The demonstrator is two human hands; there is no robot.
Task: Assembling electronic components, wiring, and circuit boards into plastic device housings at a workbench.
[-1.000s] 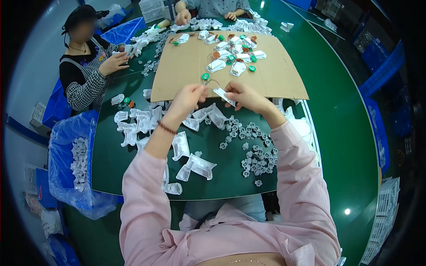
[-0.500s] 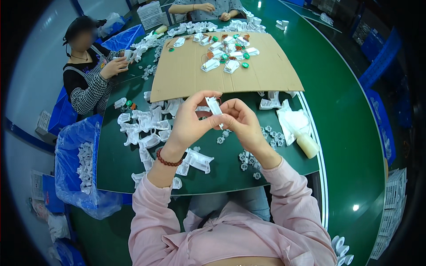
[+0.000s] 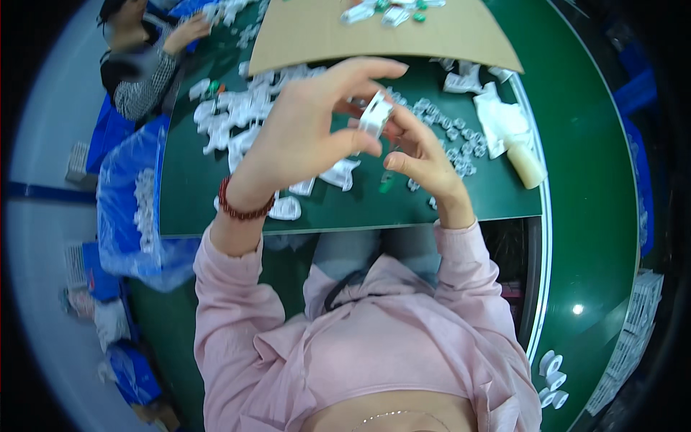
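Above the near part of the green table, my left hand (image 3: 295, 133) holds a small white plastic housing (image 3: 376, 114) between thumb and fingers, its index finger stretched out past it. My right hand (image 3: 425, 151) is close on the other side, thumb and fingers apart, fingertips up against the housing or just behind it. Below the housing, between the hands, a blurred green piece (image 3: 387, 180) shows; whether it hangs or lies on the table I cannot tell. White plastic shells (image 3: 229, 122) lie in a heap left of my hands, and small clear plastic pieces (image 3: 461, 140) are scattered to the right.
Beyond my hands lies a cardboard sheet (image 3: 389, 36) bearing white and green parts. A cream bottle (image 3: 527, 165) lies by a white cloth (image 3: 500, 119) at the right edge. At the left stand a bag-lined blue bin (image 3: 115, 173) and a co-worker (image 3: 147, 79) handling white parts.
My view has tipped downward, so the table sits higher. The housing has turned in my left hand, my right thumb has come away from it, and the green piece has appeared below.
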